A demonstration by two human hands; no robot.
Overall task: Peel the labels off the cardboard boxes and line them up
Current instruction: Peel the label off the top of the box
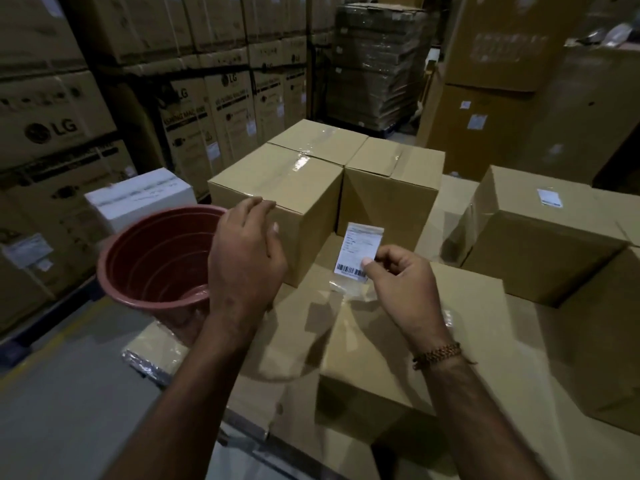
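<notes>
right hand [398, 275]: pinches label [358, 251] by its lower corner
left hand [244, 251]: released, fingers relaxed, over bucket [156, 261] rim
cardboard box [398, 341]: beneath right hand

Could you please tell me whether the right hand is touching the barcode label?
Touching. The head view shows the right hand pinching the lower right corner of the barcode label between thumb and fingertips, holding it lifted above the cardboard box.

The bucket [156, 258] sits left of the taped boxes [294, 188], apparently on lower cartons [398, 358].
</notes>
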